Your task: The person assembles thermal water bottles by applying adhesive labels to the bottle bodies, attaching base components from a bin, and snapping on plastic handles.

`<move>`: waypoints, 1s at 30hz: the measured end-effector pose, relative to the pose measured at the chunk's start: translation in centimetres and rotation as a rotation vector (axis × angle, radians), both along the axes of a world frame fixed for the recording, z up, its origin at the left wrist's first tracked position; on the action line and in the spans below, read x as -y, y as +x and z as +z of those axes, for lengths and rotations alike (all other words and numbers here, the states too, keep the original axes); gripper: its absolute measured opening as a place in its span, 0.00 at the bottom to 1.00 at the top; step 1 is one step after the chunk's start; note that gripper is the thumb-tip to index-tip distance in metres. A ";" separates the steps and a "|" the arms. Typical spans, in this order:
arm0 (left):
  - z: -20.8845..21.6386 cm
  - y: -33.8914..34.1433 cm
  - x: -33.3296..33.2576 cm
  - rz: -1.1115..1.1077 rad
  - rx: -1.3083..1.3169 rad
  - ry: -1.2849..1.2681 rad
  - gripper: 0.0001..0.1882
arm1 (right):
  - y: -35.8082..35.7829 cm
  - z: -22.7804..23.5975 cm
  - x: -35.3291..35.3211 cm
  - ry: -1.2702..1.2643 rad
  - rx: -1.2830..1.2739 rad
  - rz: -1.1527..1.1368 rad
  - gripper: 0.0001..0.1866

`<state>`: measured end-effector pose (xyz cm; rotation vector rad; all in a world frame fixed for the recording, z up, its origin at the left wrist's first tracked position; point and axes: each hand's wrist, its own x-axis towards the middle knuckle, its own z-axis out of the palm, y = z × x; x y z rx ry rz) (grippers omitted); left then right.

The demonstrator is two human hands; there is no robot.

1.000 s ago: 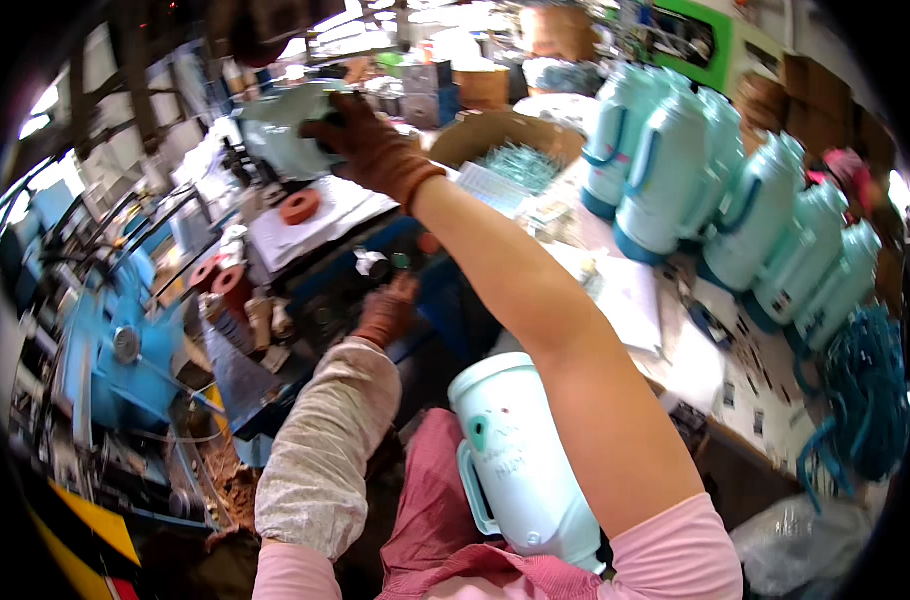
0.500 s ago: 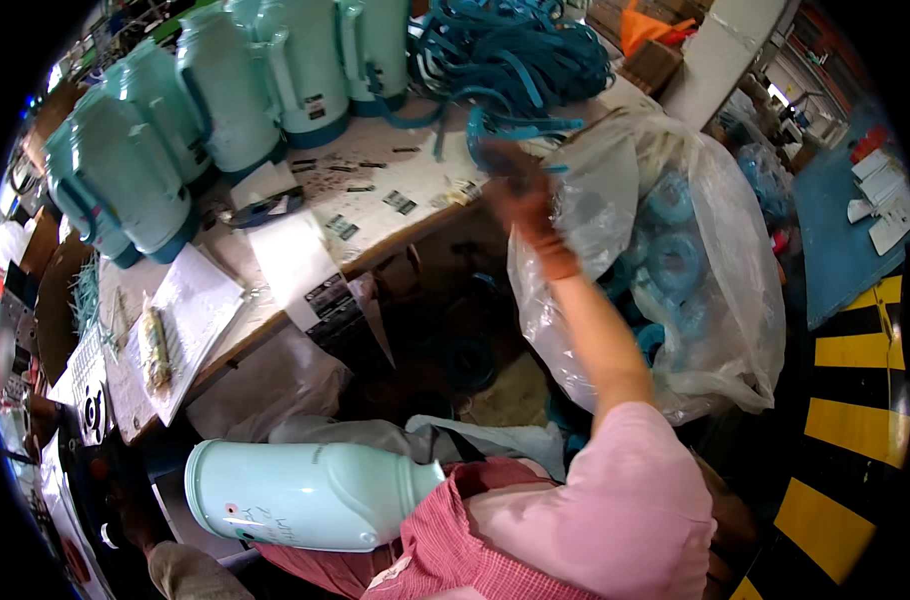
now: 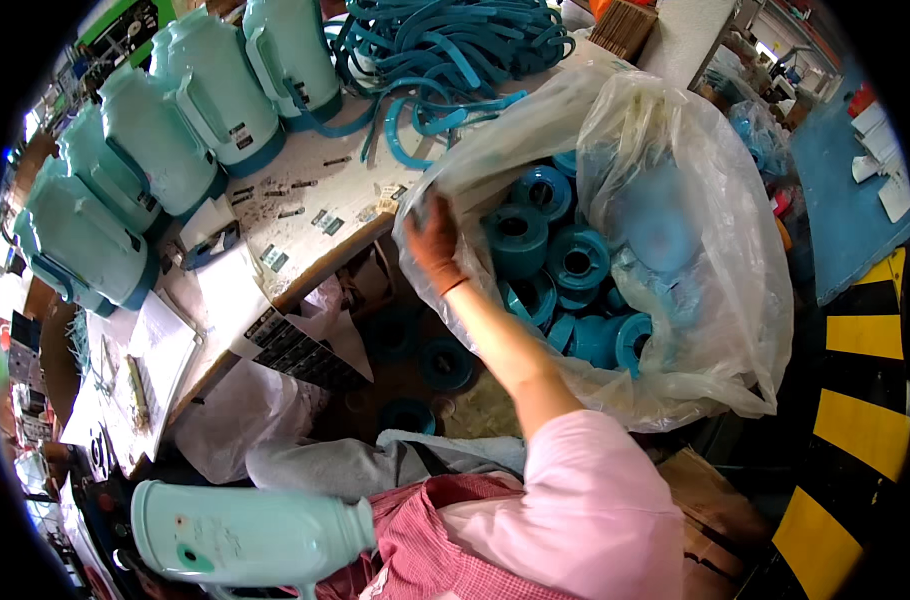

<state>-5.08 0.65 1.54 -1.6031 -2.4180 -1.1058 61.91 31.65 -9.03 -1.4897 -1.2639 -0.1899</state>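
Observation:
My right hand (image 3: 435, 243), in a brownish-orange glove, is closed on the left rim of a large clear plastic bag (image 3: 720, 330) beside the bench. Inside the bag lie several teal, ring-shaped plastic parts (image 3: 578, 257) with round holes. Across my lap a pale mint flask body (image 3: 250, 535) lies on its side, with its narrower neck toward me and a handle underneath. My left hand is not in view.
Several mint flask bodies with handles (image 3: 223, 95) stand on the bench (image 3: 320, 225) at the left. Teal strips (image 3: 455, 45) are heaped at the back. Small labels, papers and a label sheet (image 3: 300, 350) lie nearer. Yellow-black floor stripes (image 3: 860, 430) run at the right.
My right hand has come from beside the teal strips down to the bag's rim. The bag mouth now stands wider, showing more teal parts. The view has shifted, and the flask appears lower left.

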 end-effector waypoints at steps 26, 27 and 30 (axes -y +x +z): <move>4.9 10.7 -4.8 -0.343 0.618 0.150 0.18 | 24.7 -6.2 12.2 -0.560 -0.824 0.040 0.29; 6.7 13.6 -5.2 -0.363 0.681 0.166 0.17 | 30.8 -6.9 16.5 -0.513 -0.574 0.140 0.28; 4.0 11.8 -3.9 -0.315 0.560 0.300 0.18 | 26.8 -0.1 20.6 -0.123 -1.062 0.569 0.26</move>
